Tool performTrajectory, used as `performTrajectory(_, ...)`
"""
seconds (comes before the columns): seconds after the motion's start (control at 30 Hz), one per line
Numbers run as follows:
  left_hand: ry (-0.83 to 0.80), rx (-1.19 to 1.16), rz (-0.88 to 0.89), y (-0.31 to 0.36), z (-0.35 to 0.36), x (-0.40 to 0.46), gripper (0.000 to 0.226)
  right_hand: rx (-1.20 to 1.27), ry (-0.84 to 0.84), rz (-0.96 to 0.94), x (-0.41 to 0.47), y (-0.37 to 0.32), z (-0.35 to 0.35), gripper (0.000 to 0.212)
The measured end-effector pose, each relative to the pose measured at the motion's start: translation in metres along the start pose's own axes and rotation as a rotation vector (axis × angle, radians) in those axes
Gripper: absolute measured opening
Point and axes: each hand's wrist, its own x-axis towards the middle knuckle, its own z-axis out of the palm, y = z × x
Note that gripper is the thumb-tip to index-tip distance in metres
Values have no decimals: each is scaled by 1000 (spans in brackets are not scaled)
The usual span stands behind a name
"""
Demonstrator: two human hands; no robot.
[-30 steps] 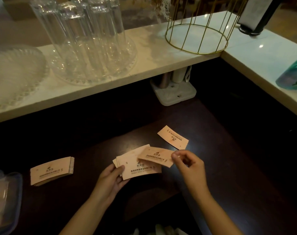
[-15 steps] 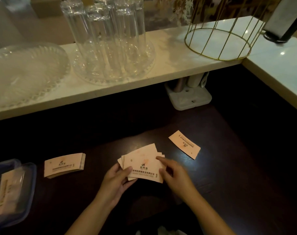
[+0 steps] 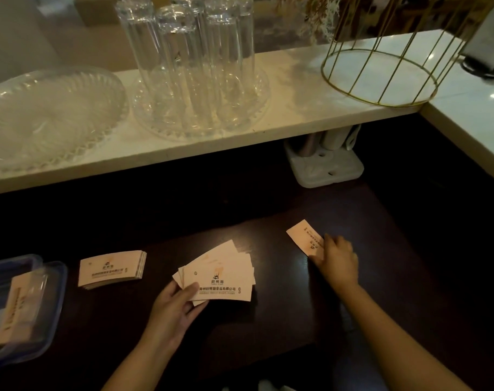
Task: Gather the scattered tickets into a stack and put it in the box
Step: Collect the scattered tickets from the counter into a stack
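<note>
Six glasses [image 3: 195, 60] behind tickets [image 3: 220, 275] (upturned)

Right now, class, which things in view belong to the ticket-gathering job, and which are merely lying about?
Job: fanned tickets in the left hand; single ticket under the right hand; ticket stack; box.

Lying about: glasses, glass plate, wire basket, white holder.

Box [image 3: 51, 306]: far left on the bench [image 3: 268, 328], tickets inside.
Stack [image 3: 110, 268]: just right of the box, lying apart.
Fanned tickets [image 3: 220, 275]: centre, in the left hand [image 3: 172, 309].
Single ticket [image 3: 303, 235]: right of the fan, under the right hand [image 3: 337, 259] fingers [image 3: 329, 239].
Shelf [image 3: 291, 108]: behind the bench, carrying glasses [image 3: 195, 57] on a tray [image 3: 257, 108].
</note>
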Motion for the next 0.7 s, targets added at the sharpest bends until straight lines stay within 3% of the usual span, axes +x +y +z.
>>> performTrajectory(0.1,13,-17,12,2,-3,0,31,104,-36,73,-4,-10,-2,51)
performTrajectory(0.2,31,-42,22,4,-5,-1,31,363,-64,101,-12,-21,-8,10)
performTrajectory(0.27,43,-60,33,5,-5,-2,34,568,-87,121,-18,-30,-15,19)
performTrajectory(0.33,54,-82,49,6,-5,-4,36,956,-149,186,-27,-43,-22,10)
performTrajectory(0.43,59,-108,64,6,-2,-8,39,1503,-312,221,-49,-65,-25,69)
performTrajectory(0.47,53,-116,72,6,0,-10,39,1553,-346,201,-58,-74,-24,83)
performTrajectory(0.53,35,-124,88,6,3,-14,37,1561,-384,148,-75,-92,-19,91)
performTrajectory(0.7,17,-113,167,7,8,-22,32,1364,-241,168,-100,-122,0,51)
